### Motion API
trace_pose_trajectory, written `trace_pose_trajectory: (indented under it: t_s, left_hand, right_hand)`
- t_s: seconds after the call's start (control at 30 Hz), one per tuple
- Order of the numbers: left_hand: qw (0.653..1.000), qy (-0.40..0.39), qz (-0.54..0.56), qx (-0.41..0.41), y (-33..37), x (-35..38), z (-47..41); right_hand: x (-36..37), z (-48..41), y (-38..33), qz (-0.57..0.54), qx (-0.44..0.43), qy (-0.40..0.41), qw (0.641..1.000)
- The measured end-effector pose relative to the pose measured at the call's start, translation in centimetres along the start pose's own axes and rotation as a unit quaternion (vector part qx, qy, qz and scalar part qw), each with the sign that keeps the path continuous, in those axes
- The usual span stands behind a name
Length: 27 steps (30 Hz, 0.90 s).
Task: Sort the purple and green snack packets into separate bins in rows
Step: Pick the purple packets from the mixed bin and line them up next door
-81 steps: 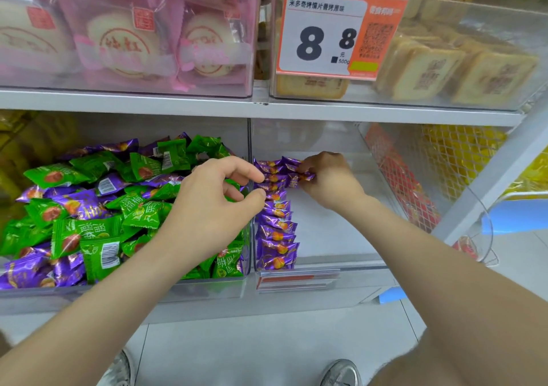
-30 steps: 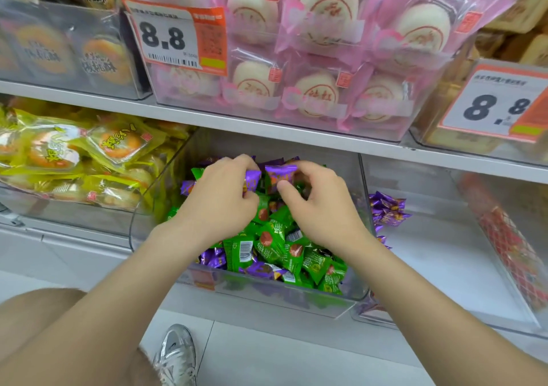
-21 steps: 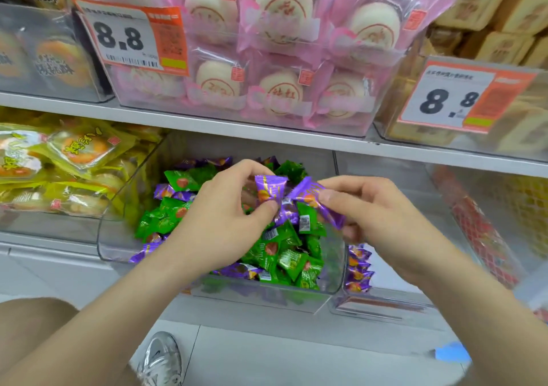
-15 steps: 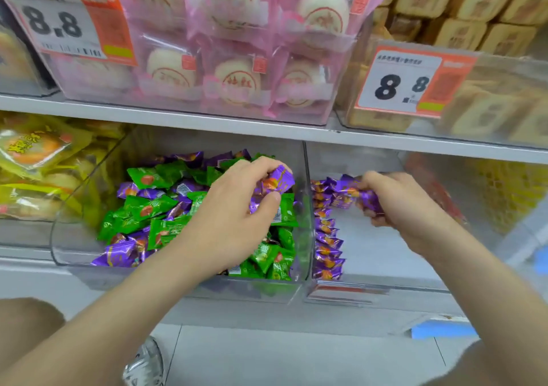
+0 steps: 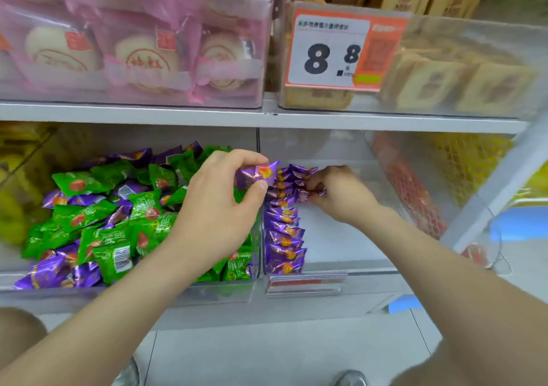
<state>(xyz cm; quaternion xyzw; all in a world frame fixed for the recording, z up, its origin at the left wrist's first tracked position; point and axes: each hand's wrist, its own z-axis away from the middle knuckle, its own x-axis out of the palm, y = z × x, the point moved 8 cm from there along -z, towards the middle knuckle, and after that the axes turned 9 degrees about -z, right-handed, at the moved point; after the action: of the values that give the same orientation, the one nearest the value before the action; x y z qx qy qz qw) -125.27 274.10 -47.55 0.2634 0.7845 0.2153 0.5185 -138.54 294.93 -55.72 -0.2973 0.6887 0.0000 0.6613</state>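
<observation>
Mostly bare bin [image 5: 341,237] beside purple row [image 5: 284,237]

A white shelf [image 5: 267,117] runs across a shop display under even, bright light. On it stand clear tubs: pink-wrapped round cakes [image 5: 142,59] at left, tan square cakes [image 5: 444,80] at right, with an orange-and-white price card [image 5: 335,50] reading 8.8 on the right tub's front. Below the shelf, yellow packets [image 5: 17,160] lie far left; red net bags [image 5: 415,195] and yellow net bags [image 5: 474,163] fill the far right. A white post [image 5: 489,195] slants down the right side. The floor [image 5: 267,353] is pale tile.
</observation>
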Motion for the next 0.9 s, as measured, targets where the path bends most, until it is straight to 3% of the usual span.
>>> trace_pose_trajectory:
  t_s: [0.73,0.9]
  left_hand:
    - [0.999,-0.024,0.031,-0.005,0.0,0.4,0.2]
    - [0.999,-0.024,0.035,-0.002,-0.1,0.2,0.1]
  right_hand:
    - [0.1,0.0,-0.4,0.02,-0.033,0.032,0.999]
    - [-0.6,0.0,0.3,-0.013,0.002,0.057,0.998]
